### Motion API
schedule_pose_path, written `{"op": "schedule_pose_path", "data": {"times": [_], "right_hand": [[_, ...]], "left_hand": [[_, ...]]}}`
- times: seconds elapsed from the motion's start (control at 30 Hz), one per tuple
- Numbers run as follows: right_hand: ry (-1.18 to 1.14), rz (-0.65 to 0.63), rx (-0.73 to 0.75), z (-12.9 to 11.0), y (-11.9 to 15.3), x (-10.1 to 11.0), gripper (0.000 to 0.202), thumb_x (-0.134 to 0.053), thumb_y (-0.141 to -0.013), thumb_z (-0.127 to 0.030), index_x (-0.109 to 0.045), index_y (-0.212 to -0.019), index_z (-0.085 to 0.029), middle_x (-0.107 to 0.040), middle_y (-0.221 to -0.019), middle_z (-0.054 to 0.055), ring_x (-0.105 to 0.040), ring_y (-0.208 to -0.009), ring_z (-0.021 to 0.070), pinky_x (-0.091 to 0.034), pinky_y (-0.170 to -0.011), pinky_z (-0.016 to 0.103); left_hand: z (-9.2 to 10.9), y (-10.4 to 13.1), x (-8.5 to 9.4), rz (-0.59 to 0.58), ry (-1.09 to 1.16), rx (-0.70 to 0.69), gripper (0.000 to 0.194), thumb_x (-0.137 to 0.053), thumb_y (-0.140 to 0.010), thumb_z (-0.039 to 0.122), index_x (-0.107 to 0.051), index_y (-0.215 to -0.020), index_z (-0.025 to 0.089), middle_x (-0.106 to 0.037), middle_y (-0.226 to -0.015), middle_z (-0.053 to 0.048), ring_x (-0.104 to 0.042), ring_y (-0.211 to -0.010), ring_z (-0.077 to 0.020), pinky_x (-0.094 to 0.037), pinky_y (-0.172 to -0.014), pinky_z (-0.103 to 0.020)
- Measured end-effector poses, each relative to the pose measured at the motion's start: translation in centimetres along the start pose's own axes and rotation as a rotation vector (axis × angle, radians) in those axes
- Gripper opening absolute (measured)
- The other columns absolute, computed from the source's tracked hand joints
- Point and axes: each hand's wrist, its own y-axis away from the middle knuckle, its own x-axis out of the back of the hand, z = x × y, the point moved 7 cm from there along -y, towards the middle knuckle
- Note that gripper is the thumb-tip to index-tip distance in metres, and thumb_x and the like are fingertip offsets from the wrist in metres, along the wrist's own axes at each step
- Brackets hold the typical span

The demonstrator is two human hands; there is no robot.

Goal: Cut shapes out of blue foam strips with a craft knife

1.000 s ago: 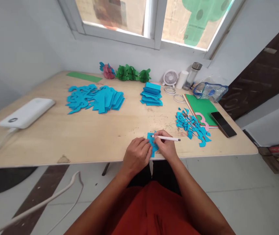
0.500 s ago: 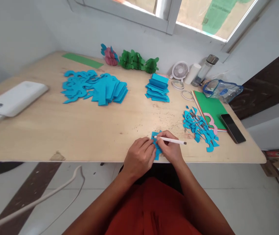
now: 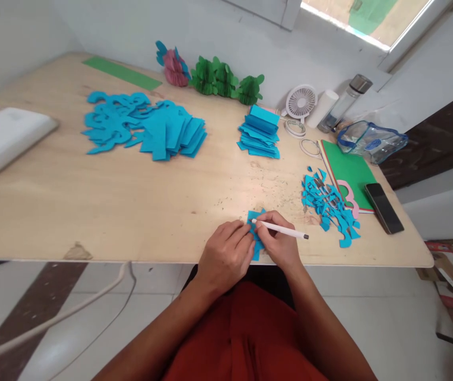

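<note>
A small piece of blue paper (image 3: 257,251) lies at the table's front edge between my hands. My right hand (image 3: 281,241) is closed around a white pen (image 3: 286,230), whose tip touches the paper's upper part. My left hand (image 3: 227,253) rests on the paper's left side, fingers bent and close together, their tips partly hidden. To the right is a heap of blue scraps (image 3: 324,198). Farther back stands a stack of folded blue paper (image 3: 259,132). Blue cut-outs and sheets (image 3: 174,129) are piled at the back left.
Against the wall are green paper shapes (image 3: 224,79), a pink paper shape (image 3: 175,69), a small fan (image 3: 301,102) and a bottle (image 3: 343,105). A phone (image 3: 384,208) lies beside a green sheet (image 3: 349,172) at the right. A white power bank (image 3: 10,138) is far left.
The camera view has shifted, so the items at the back sit higher in the picture. Both hands remain at the blue paper, with the pen in nearly the same position.
</note>
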Motion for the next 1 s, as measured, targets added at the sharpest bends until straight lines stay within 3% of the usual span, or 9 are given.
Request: {"op": "schedule_pose_path", "data": {"times": [1.0], "right_hand": [[0.026,0.011,0.031,-0.42,-0.02,-0.09,0.01,-0.057,-0.083,-0.03,-0.062,-0.08,-0.022,-0.066,-0.07,-0.002,-0.056,-0.058,0.0119,-0.043,-0.054,0.022]], "left_hand": [[0.11,-0.29,0.29,0.008,0.004,-0.006,0.018,-0.051,-0.09,0.011,-0.07,-0.087,0.013,-0.074,-0.094,-0.011,-0.066,-0.092,-0.0239,-0.056,-0.083,-0.04]]}}
